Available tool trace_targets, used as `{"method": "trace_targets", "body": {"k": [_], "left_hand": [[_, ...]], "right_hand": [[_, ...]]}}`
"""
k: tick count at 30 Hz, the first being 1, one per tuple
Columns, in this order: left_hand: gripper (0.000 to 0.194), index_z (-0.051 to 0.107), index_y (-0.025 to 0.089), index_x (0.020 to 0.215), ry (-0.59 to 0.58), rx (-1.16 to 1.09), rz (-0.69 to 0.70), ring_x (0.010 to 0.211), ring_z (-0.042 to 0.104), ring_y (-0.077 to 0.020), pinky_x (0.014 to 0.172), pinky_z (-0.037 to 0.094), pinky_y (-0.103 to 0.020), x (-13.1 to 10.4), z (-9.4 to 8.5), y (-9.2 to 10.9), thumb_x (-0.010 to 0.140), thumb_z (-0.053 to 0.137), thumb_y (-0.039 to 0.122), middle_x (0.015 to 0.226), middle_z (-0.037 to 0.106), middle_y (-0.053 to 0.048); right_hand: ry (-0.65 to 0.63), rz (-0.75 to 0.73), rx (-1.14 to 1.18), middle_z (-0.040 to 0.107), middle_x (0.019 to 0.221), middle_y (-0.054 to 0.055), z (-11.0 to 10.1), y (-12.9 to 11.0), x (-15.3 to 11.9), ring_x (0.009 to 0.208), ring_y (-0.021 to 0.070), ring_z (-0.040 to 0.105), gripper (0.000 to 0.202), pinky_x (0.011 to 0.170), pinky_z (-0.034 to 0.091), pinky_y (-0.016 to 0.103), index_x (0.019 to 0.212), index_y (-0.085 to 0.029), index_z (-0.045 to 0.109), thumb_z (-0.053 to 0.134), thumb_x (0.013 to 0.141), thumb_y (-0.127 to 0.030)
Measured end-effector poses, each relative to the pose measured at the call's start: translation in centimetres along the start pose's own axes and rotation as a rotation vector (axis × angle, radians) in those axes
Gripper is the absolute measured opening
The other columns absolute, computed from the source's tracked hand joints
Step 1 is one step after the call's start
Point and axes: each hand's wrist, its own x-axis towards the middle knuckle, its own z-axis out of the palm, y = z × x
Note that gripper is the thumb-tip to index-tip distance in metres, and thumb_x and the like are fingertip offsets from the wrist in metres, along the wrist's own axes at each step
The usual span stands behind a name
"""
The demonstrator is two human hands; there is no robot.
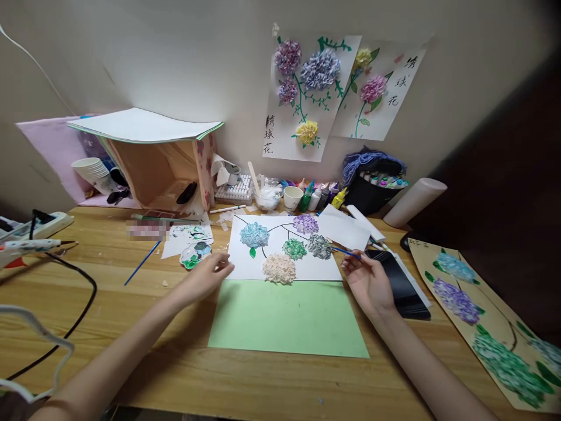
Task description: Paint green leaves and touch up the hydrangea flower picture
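Note:
A white sheet (243,266) with several raised paper flowers in blue, purple, green, grey and cream lies over the top of a green sheet (289,318). At the white sheet's left edge is my left hand (213,273), its thumb and fingers apart with nothing between them. My right hand (368,280) is by the right edge, palm partly up, with a thin blue paintbrush (346,252) held in its fingers. The brush tip points left, close to the grey flower (319,247). A paint palette (193,257) with green paint sits just beyond my left hand.
Glue bottles (314,199), a paper cup (293,197) and a black marker holder (372,190) line the wall. A black tablet (401,286) and a flower picture (486,316) lie right. On the left are another blue brush (142,263), a black cable (90,292) and a glue gun (30,245).

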Motion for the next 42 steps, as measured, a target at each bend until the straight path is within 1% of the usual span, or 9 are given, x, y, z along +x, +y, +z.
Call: {"method": "trace_targets", "body": {"k": [2,4,9,16,24,30,35,39,42], "left_hand": [[0.059,0.056,0.008,0.116,0.008,0.074,-0.015,0.111,0.059,-0.03,0.098,0.044,-0.04,0.1,1.8,0.3,0.076,0.048,0.052,0.119,0.061,-0.02],[0.064,0.049,0.003,0.124,0.046,0.16,-0.045,0.114,0.056,-0.0309,0.1,0.041,-0.041,0.2,2.9,0.1,0.077,0.05,0.046,0.122,0.056,-0.023],[0.055,0.048,0.002,0.12,0.172,0.405,-0.117,0.121,0.045,-0.0362,0.102,0.036,-0.042,-0.1,4.2,0.1,0.079,0.055,0.037,0.12,0.049,-0.023],[0.049,0.05,0.004,0.113,0.171,0.381,-0.177,0.112,0.05,-0.0346,0.094,0.04,-0.039,0.1,4.1,0.6,0.076,0.062,0.034,0.113,0.055,-0.022],[0.032,0.053,0.014,0.092,0.201,0.331,-0.171,0.1,0.058,-0.029,0.084,0.045,-0.036,0.3,3.7,0.1,0.072,0.067,0.035,0.102,0.061,-0.015],[0.033,0.054,0.017,0.091,0.251,0.335,-0.149,0.102,0.057,-0.0293,0.083,0.047,-0.037,-0.2,4.1,0.2,0.07,0.068,0.038,0.1,0.059,-0.012],[0.051,0.053,0.012,0.101,0.238,0.349,-0.165,0.104,0.057,-0.0303,0.086,0.047,-0.037,-0.8,4.4,1.1,0.063,0.076,0.038,0.107,0.056,-0.016],[0.051,0.053,0.01,0.103,0.226,0.367,-0.183,0.108,0.055,-0.0331,0.09,0.045,-0.039,-1.0,4.4,1.9,0.064,0.076,0.034,0.11,0.055,-0.02],[0.047,0.054,0.009,0.102,0.228,0.382,-0.186,0.11,0.054,-0.0362,0.091,0.043,-0.042,-1.1,4.4,2.1,0.067,0.074,0.033,0.111,0.055,-0.023]], "right_hand": [[0.009,0.036,0.004,0.064,0.064,-0.001,-0.2,0.3,-0.1,0.061,0.0087,0.063,0.01,0.055,0.056,0.016,0.072,-0.016,0.063,0.061,0.063,-0.019],[0.017,0.069,0.011,0.063,0.063,-0.002,-0.3,0.5,-0.3,0.06,0.0086,0.062,0.01,0.053,0.055,0.016,0.072,-0.016,0.063,0.061,0.063,-0.019],[0.037,0.099,0.05,0.062,0.064,-0.002,-0.2,0.2,-0.7,0.058,0.008,0.06,0.01,0.052,0.054,0.016,0.074,-0.016,0.062,0.059,0.065,-0.019],[0.037,0.135,0.106,0.06,0.063,-0.002,0.2,-1.2,-1.3,0.058,0.0078,0.058,0.007,0.05,0.052,0.015,0.071,-0.017,0.061,0.059,0.064,-0.018],[0.016,0.14,0.11,0.059,0.066,-0.002,0.2,-1.8,-1.9,0.059,0.0082,0.056,0.011,0.05,0.052,0.016,0.072,-0.017,0.061,0.063,0.061,-0.019],[0.007,0.145,0.102,0.059,0.065,-0.002,0.1,-1.8,-1.8,0.058,0.008,0.056,0.011,0.049,0.052,0.016,0.071,-0.017,0.061,0.063,0.06,-0.019],[0.006,0.151,0.107,0.059,0.066,-0.003,0.0,-1.8,-1.7,0.058,0.0074,0.057,0.011,0.049,0.053,0.015,0.072,-0.017,0.06,0.062,0.061,-0.019],[0.026,0.134,0.114,0.06,0.067,-0.002,-0.3,-2.1,-1.3,0.057,0.0078,0.057,0.007,0.05,0.054,0.017,0.073,-0.017,0.06,0.057,0.066,-0.018],[0.063,0.075,0.11,0.062,0.066,-0.001,-1.0,-2.5,-0.3,0.06,0.0098,0.06,0.009,0.057,0.058,0.022,0.075,-0.018,0.06,0.053,0.069,-0.017]]}}
